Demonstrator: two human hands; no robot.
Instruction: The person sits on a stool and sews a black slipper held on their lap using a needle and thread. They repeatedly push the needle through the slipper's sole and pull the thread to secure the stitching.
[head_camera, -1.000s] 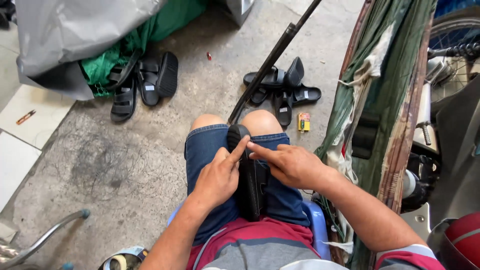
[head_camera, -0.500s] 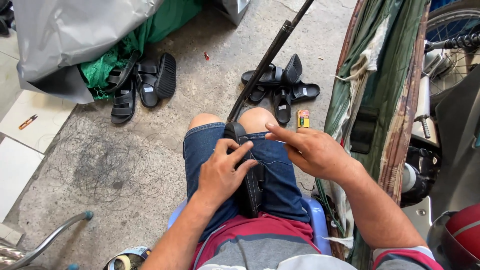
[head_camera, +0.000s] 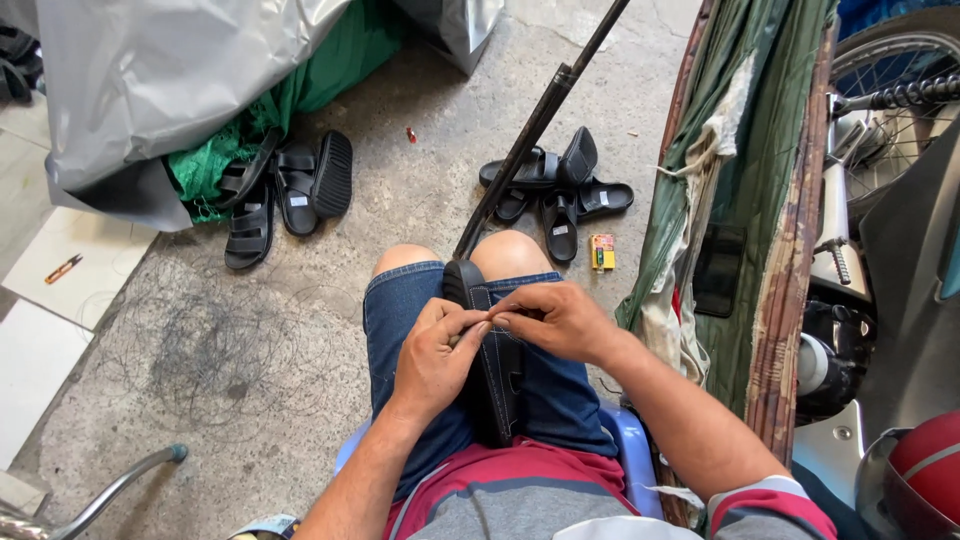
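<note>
Head view looked straight down at a seated person's lap, where a black sandal (head_camera: 492, 370) stood on edge, wedged between the thighs of the blue denim shorts (head_camera: 400, 330), its toe end up by the knees. The left hand (head_camera: 435, 355) lay against the left side of the sandal, fingers curled and thumb and forefinger pinched together at its upper edge; whatever they pinched was too small to make out. The right hand (head_camera: 560, 320) met it from the other side of the sandal, fingertips closed in a pinch and touching those of the left hand just above the strap. Whether a needle or thread sat between them could not be told.

Beyond the sandal's toe end, a long dark pole (head_camera: 540, 125) rose from between the knees toward the top of the view. Further out from the sandal, past the right knee, a heap of black sandals (head_camera: 555, 185) lay on the concrete floor (head_camera: 250, 380), with a small yellow box (head_camera: 601, 252) just beside them. Well off to the sandal's left, more black sandals (head_camera: 285, 190) rested by a green cloth (head_camera: 300, 85) under a grey tarpaulin (head_camera: 170, 70).
</note>
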